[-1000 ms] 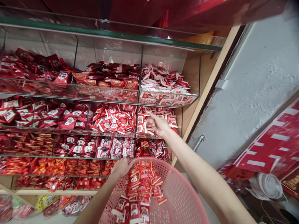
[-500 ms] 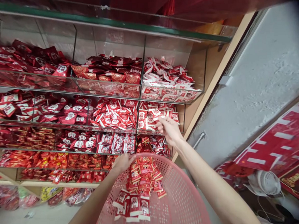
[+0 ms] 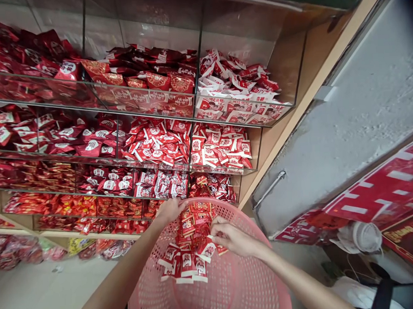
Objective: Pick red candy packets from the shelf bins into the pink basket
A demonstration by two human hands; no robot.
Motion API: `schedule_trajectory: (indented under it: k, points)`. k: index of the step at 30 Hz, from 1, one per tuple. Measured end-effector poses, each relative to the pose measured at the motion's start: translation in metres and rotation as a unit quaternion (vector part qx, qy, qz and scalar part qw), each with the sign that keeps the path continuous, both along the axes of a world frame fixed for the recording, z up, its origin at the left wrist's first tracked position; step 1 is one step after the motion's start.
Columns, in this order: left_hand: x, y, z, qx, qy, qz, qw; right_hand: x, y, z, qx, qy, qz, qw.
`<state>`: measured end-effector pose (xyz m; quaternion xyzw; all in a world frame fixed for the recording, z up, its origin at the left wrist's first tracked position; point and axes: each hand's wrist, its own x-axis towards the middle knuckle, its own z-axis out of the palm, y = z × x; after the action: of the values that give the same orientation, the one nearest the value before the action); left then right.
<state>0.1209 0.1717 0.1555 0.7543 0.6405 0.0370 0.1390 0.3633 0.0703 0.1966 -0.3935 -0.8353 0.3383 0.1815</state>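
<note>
A pink perforated plastic basket (image 3: 241,286) sits low in the middle, with several red-and-white candy packets (image 3: 187,261) piled inside. My left hand (image 3: 170,211) grips the basket's far rim. My right hand (image 3: 231,238) is down inside the basket, fingers curled on a red-and-white packet (image 3: 207,247) at the pile's right side. Behind stands a clear-fronted display shelf (image 3: 190,104) with bins of red wrapped sweets; the bin of matching red-and-white packets (image 3: 222,150) is just above the basket.
A grey concrete wall (image 3: 356,109) runs along the right of the wooden shelf frame (image 3: 294,117). Red printed boards (image 3: 378,196) lean at lower right beside a small white fan (image 3: 365,237). More sweet bags lie on the floor at lower left (image 3: 24,251).
My right hand has come down from the red-and-white packet bin into the basket, holding a packet. My view has tilted lower. The left hand still holds the rim.
</note>
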Motion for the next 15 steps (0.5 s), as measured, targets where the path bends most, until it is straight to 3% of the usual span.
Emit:
schedule_trajectory:
  k: [5,15]
  points:
    - [0.0,0.0,-0.002,0.001,0.003,0.001,1.0,0.008,0.009,-0.042,-0.114,-0.038,0.044,0.992]
    - [0.0,0.001,-0.001,0.003,0.004,-0.003,1.0,0.008,0.013,-0.097,-0.148,-0.162,0.05,0.974]
